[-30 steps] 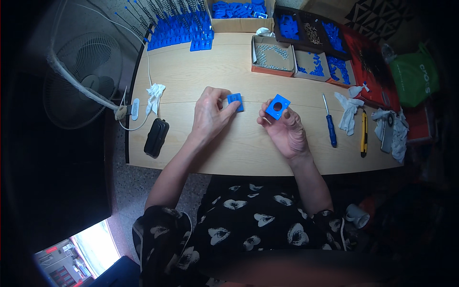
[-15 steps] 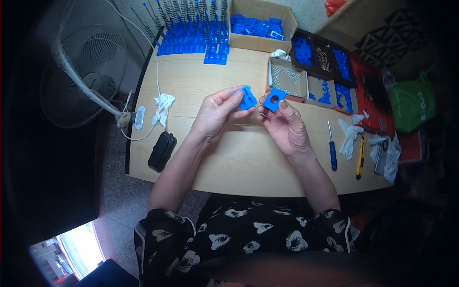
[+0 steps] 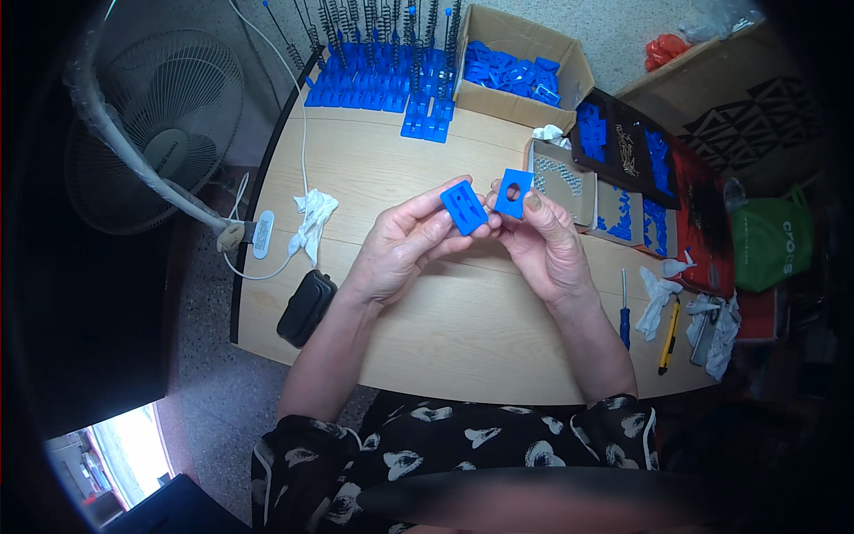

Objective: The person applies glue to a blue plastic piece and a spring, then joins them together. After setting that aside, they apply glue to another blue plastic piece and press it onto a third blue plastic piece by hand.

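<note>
Over the middle of the table, my left hand [image 3: 398,245] pinches a blue rectangular plastic part with slots in its face [image 3: 464,208]. Close beside it, my right hand [image 3: 545,245] grips a blue plastic plate with a round hole [image 3: 512,194] between thumb and fingers. The two pieces are held side by side, a small gap showing between their upper edges. My right fingertips come up against those of my left hand, and whether anything small sits between them I cannot make out.
Blue bases with upright springs [image 3: 378,80] line the far left edge. A cardboard box [image 3: 569,98] of blue parts stands behind shallow trays [image 3: 583,209] of small pieces. Right lie a screwdriver [image 3: 624,325], a yellow cutter [image 3: 669,338] and tissues [image 3: 656,298]; left, a black case [image 3: 305,307].
The slotted part in my left hand has turned so that its face shows more fully. The plate in my right hand stands more upright. My view has shifted slightly.
</note>
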Demonstrator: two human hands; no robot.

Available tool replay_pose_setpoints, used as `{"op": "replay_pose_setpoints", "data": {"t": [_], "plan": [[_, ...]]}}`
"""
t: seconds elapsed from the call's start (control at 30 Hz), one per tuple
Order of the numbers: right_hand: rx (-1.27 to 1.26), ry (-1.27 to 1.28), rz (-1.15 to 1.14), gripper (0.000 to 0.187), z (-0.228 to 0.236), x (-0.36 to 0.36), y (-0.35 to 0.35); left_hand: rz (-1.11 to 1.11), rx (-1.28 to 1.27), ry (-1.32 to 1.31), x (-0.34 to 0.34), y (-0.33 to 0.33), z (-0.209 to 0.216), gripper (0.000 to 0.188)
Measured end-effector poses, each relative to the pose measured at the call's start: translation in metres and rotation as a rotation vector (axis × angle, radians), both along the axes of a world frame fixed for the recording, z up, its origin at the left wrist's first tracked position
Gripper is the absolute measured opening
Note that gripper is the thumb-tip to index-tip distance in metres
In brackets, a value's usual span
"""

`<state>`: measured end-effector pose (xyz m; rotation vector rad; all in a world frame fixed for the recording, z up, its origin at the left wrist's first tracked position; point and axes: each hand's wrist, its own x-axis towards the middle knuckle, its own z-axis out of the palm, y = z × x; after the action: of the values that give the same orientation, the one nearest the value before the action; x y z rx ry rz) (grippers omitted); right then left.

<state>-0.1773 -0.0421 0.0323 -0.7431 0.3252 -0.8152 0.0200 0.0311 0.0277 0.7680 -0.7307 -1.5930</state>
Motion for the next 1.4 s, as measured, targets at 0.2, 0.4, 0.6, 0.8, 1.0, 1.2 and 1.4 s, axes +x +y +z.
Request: {"op": "replay_pose_setpoints", "data": {"t": [0.2, 0.4, 0.6, 0.8, 1.0, 1.2, 1.4], "plan": [[-0.272, 0.333, -0.156, 0.034, 0.03, 0.004, 0.006, 0.031, -0.013, 0.042, -0.004, 0.0, -0.005, 0.048], [-0.97, 0.803, -0.369, 0.031, 0.058, 0.01, 0.015, 0.058, -0.02, 0.066, -0.012, 0.004, -0.01, 0.048], [-1.16, 1.007, -0.396, 0.031, 0.06, 0.017, 0.021, 0.064, -0.088, 0.031, -0.011, 0.004, -0.014, 0.047], [-1.243, 1.066, -0.437, 0.033, 0.056, 0.016, 0.02, 0.051, -0.102, 0.025, -0.014, 0.003, -0.015, 0.047], [-1.276, 1.094, -0.433, 0.032, 0.054, 0.018, 0.021, 0.055, -0.103, 0.03, -0.014, 0.003, -0.017, 0.046], [-1.273, 1.102, -0.42, 0.032, 0.053, 0.019, 0.016, 0.093, -0.11, -0.037, -0.013, 0.002, -0.015, 0.045], [-1.244, 1.108, -0.422, 0.032, 0.052, 0.021, 0.015, 0.13, -0.11, -0.074, -0.014, 0.002, -0.014, 0.046]]}}
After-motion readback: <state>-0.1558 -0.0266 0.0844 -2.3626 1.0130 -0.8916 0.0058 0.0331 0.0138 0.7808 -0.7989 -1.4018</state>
